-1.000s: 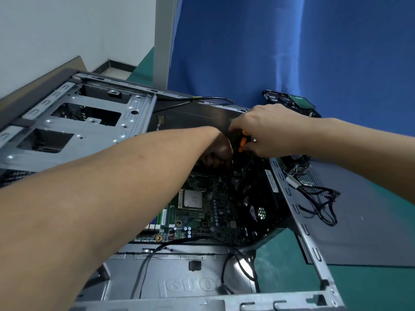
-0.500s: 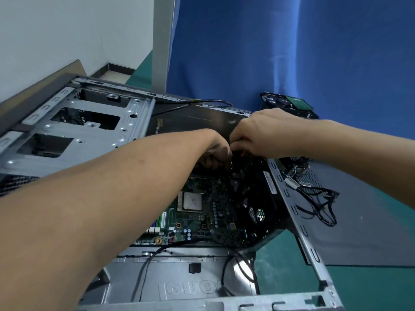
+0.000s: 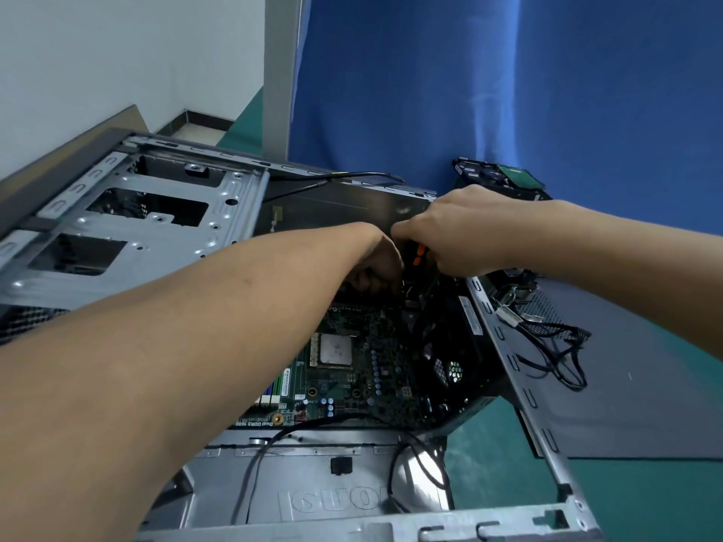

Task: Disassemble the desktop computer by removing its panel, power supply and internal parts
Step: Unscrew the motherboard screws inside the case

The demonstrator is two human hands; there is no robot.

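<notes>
The open grey computer case (image 3: pixel 129 236) lies on its side with the green motherboard (image 3: pixel 352 377) exposed inside. My right hand (image 3: pixel 461 236) is closed around an orange-and-black screwdriver handle (image 3: pixel 418 255) at the far upper edge of the board. My left hand (image 3: pixel 375 267) reaches deep into the case right beside it, fingers curled down by the tool's shaft; what they hold is hidden. A bare CPU (image 3: pixel 334 350) sits in the middle of the board, and a black fan (image 3: pixel 450 371) is at its right.
A removed grey side panel (image 3: pixel 645 385) lies on the green table at the right, with a black cable bundle (image 3: pixel 555 346) on it. A hard drive (image 3: pixel 504 178) rests behind my right hand. Blue curtain behind; empty drive bays at left.
My right hand has shifted slightly, so the orange handle, covered half a second ago, shows again between the two hands. My left hand stays in place inside the case.
</notes>
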